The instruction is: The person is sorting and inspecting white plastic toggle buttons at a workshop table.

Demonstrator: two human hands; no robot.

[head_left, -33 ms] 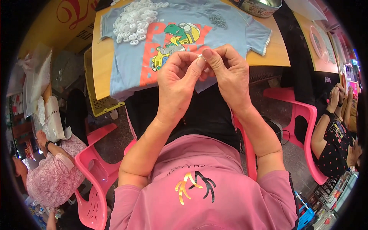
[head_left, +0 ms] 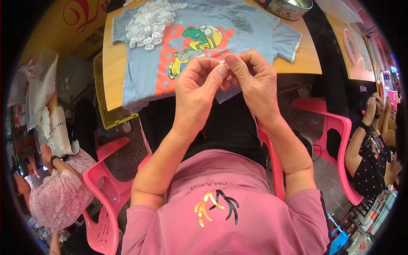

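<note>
Above my lap, in front of the bench (head_left: 114,63): one small white piece (head_left: 222,63), pinched between both hands.

- Left hand (head_left: 199,87): fingers curled nearly closed, thumb and forefinger tips nipping the white piece from the left.
- Right hand (head_left: 250,78): likewise almost closed, its fingertips meeting the left's on the same piece. Too little of the piece shows for me to tell its shape.
- Shirt (head_left: 255,32): light blue, spread flat on the bench, cartoon dinosaur print at centre, hem hanging over the near edge just behind the hands.
- Pile (head_left: 148,23): white plastic rings heaped on the shirt's left shoulder, well apart from the hands.
- Grey bits (head_left: 243,23): a small cluster on the shirt's right chest.
- Tin (head_left: 289,6): round metal container at the far right of the bench.

Handling note, my judgement: I would keep the pinch light and right at the fingertips, both hands steadied close together over the lap, so the piece neither slips nor drops out of reach.
</note>
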